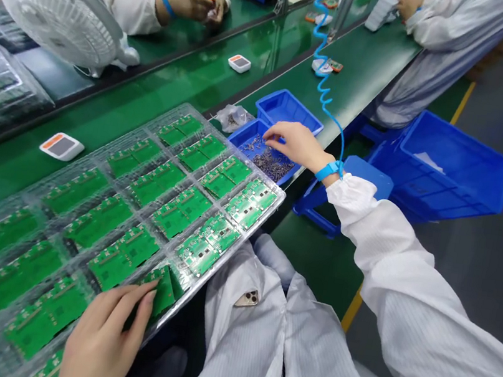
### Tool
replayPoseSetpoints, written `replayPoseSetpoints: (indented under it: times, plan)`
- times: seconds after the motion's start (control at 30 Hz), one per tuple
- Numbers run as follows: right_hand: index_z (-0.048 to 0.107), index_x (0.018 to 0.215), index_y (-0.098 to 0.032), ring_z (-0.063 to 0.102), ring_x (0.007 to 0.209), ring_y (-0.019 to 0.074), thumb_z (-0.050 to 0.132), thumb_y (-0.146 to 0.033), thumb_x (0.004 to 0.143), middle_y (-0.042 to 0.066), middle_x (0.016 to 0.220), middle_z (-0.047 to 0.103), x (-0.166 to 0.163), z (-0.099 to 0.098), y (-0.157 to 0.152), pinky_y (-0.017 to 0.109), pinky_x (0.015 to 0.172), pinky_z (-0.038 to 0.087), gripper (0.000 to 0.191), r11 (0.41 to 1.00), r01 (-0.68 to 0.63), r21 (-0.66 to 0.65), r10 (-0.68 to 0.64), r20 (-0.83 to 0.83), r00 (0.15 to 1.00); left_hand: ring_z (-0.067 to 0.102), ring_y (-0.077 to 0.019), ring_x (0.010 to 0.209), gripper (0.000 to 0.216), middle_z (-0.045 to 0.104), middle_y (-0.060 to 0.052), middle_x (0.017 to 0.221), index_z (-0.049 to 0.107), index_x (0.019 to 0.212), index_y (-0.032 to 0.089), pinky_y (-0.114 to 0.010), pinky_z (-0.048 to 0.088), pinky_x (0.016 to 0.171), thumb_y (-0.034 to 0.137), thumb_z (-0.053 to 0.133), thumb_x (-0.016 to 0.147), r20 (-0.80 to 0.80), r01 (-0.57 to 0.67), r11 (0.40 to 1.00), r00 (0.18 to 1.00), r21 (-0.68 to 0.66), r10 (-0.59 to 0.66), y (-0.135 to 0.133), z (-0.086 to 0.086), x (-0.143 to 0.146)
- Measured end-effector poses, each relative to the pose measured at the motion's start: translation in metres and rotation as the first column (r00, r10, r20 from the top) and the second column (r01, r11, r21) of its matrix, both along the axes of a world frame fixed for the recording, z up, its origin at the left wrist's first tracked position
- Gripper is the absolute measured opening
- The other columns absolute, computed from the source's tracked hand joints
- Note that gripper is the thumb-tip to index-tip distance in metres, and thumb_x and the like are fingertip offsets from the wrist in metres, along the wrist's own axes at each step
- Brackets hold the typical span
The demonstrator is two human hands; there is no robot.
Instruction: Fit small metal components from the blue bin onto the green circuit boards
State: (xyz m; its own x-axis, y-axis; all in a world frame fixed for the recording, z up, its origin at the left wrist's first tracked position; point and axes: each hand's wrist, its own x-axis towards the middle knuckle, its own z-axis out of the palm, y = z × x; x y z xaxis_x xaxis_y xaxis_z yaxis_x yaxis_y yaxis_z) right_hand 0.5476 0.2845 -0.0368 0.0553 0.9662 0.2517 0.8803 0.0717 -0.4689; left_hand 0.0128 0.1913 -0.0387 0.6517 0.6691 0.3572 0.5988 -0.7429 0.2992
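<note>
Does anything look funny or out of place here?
Yes: one green board tilts up from the clear tray in the left hand's fingers, while the other boards lie flat. Also, a phone peeks out of the pale coat.

Boards (182, 211) in tray (279, 200), parts (274, 165) in bin (246, 133)
</note>
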Motion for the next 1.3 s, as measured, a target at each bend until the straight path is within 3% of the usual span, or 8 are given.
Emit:
replayPoseSetpoints:
  times: [0.2, 0.47, 0.63, 1.0, 1.3]
  plan:
    - [0.087, 0.121, -0.025, 0.082, 0.113, 0.0274, 0.074, -0.028, 0.109, 0.005, 0.119, 0.09, 0.002, -0.005, 0.003, 0.039, 0.104, 0.06, 0.018, 0.999, 0.0, -0.048, 0.0, 0.014, 1.0, 0.079, -0.025, 0.099, 0.014, 0.079, -0.007, 0.116, 0.072, 0.128, 0.027, -0.041, 0.061, 0.094, 0.023, 0.064, 0.118, -0.028, 0.029, 0.999, 0.999, 0.036, -0.028, 0.003, 0.003, 0.0]
    - [0.085, 0.124, -0.026, 0.08, 0.114, 0.0265, 0.069, -0.032, 0.115, 0.006, 0.125, 0.089, -0.007, -0.006, 0.003, 0.038, 0.099, 0.055, 0.019, 0.997, 0.051, 0.054, -0.052, 0.002, 0.999, 0.081, -0.0235, 0.098, 0.016, 0.082, -0.006, 0.116, 0.072, 0.131, 0.028, -0.038, 0.062, 0.089, 0.03, 0.06, 0.121, -0.104, 0.039, 0.997, 0.994, 0.069, -0.032, 0.007, 0.007, -0.003]
    - [0.085, 0.122, -0.023, 0.076, 0.115, 0.0249, 0.068, -0.026, 0.115, 0.007, 0.128, 0.087, -0.01, -0.011, 0.003, 0.035, 0.095, 0.049, 0.018, 0.997, -0.004, 0.071, 0.003, 0.02, 1.0, 0.08, -0.0213, 0.101, 0.022, 0.081, -0.006, 0.116, 0.074, 0.129, 0.023, -0.034, 0.059, 0.097, 0.039, 0.059, 0.123, -0.122, 0.05, 0.995, 0.992, 0.091, -0.039, 0.007, 0.008, -0.003]
    - [0.086, 0.12, -0.021, 0.076, 0.109, 0.0234, 0.073, -0.019, 0.112, 0.006, 0.124, 0.088, -0.01, -0.024, 0.004, 0.034, 0.089, 0.045, 0.016, 0.998, -0.058, 0.017, 0.057, 0.028, 0.998, 0.079, -0.0205, 0.101, 0.014, 0.082, -0.006, 0.116, 0.075, 0.127, 0.022, -0.033, 0.057, 0.1, 0.028, 0.063, 0.121, -0.119, 0.089, 0.992, 0.99, 0.086, -0.078, 0.008, 0.014, 0.003]
    - [0.084, 0.119, -0.02, 0.073, 0.108, 0.0228, 0.072, -0.021, 0.113, 0.007, 0.126, 0.086, -0.011, -0.033, 0.008, 0.033, 0.09, 0.045, 0.014, 0.997, -0.055, 0.06, 0.058, -0.042, 0.997, 0.08, -0.0191, 0.099, 0.014, 0.082, -0.007, 0.115, 0.075, 0.129, 0.02, -0.029, 0.059, 0.1, 0.022, 0.066, 0.119, -0.108, 0.164, 0.984, 0.982, 0.074, -0.156, 0.012, 0.018, 0.002]
